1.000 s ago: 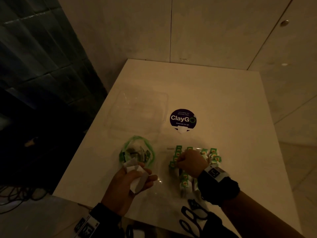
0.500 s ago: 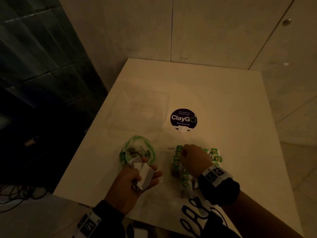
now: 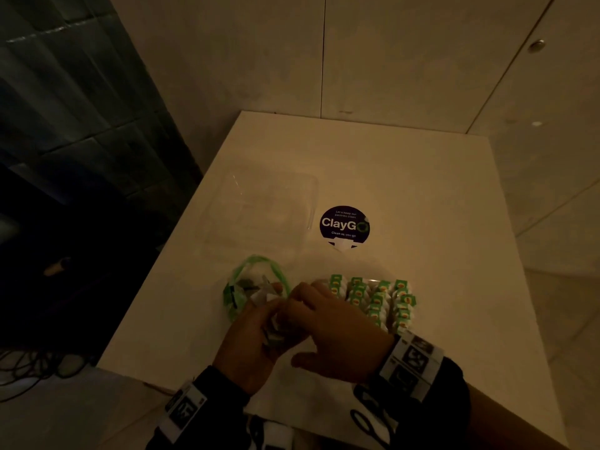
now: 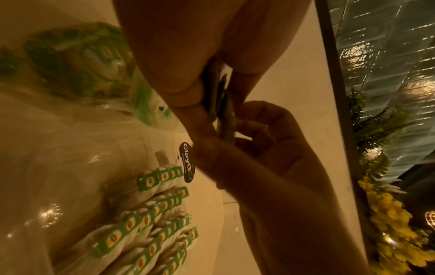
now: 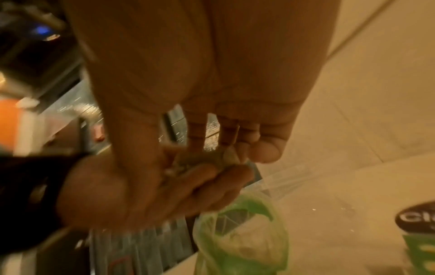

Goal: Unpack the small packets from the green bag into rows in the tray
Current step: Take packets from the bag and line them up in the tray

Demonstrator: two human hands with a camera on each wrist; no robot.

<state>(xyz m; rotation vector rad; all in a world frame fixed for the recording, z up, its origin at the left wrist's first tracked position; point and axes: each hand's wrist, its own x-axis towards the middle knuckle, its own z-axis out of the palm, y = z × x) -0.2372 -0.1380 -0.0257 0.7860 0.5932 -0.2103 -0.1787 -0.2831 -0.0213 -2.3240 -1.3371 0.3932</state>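
The left hand [image 3: 250, 339] is curling its fingers around a small bunch of white packets [image 3: 272, 323], holding them palm-up near the front edge of the worktop [image 3: 422, 222]. The right hand [image 3: 334, 326] is reaching across to meet it, its fingertips [image 4: 254, 126] pinching the edge of one of those packets, as the left wrist view is showing. Just beyond the left hand, the green bag [image 3: 256, 287] is lying open on the worktop with more packets showing inside its mouth. Just to the far side of the right hand, the clear tray [image 3: 373, 280] is sitting with green-tagged packets in rows [image 3: 376, 303] standing in several rows. Farther out past the bag, a clear plastic lid [image 3: 266, 212] is lying flat, and beside it, ahead of both hands, a round dark ClayGo sticker [image 3: 344, 225] is showing on the worktop.
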